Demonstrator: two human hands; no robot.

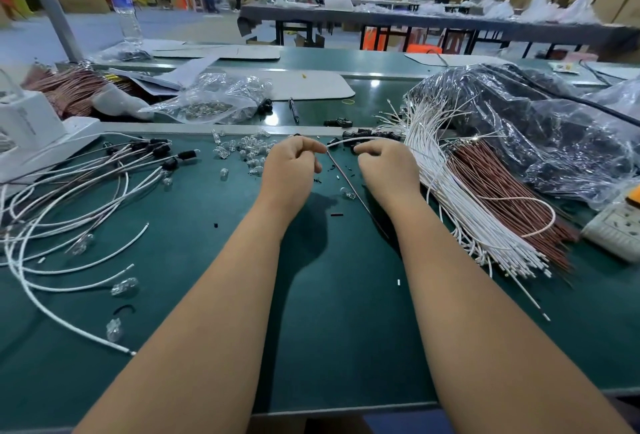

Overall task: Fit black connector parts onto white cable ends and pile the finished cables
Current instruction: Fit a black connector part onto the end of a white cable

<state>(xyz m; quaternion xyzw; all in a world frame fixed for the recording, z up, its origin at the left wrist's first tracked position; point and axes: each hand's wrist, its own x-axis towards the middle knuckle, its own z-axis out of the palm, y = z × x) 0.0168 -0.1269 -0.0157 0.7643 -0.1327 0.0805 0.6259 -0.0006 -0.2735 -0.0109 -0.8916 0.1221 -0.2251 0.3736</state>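
Left hand (294, 160): fingers pinch a cable (349, 140) end.
Right hand (384, 163): curled over black connectors (360, 135); grip hidden.
Cable: arcs between both hands, left of the bundle (460, 198).
Handling: light, floppy; best held near its tip.
Pile (86, 191): far left of bundle.

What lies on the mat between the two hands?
In the head view, a thin brown wire runs down between the left hand and right hand, over small black bits and one clear bulb.
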